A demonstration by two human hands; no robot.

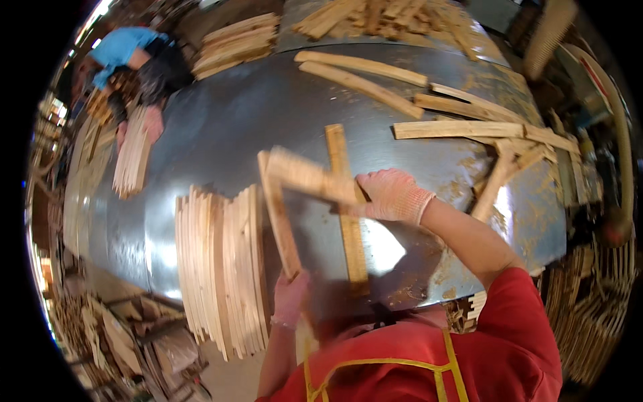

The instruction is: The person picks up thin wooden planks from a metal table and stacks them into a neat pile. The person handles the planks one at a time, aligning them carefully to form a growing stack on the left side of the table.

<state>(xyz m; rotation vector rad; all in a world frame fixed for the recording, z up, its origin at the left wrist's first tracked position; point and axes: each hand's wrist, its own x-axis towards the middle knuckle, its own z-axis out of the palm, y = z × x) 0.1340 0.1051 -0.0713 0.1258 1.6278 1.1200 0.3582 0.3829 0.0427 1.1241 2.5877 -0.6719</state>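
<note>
My left hand [291, 299], in a pinkish work glove, is closed around the lower end of a narrow wooden slat [281, 224] that points away from me. In my gloved right hand [394, 194] is the right end of a second wooden slat [311, 177], blurred by motion. Its far left end overlaps the top of the first slat; whether they touch I cannot tell. Beneath my right hand, a third slat [353, 248] lies lengthwise on the metal table [234, 107]. Left of my left hand, a row of pale slats [221, 268] stands packed side by side.
Loose wooden strips [462, 128] lie crossed at the right, among sawdust. More wood is piled at the far edge, beside a stack of boards [238, 41]. At the far left, a co-worker in a blue shirt [124, 50] holds a bundle of slats [134, 154].
</note>
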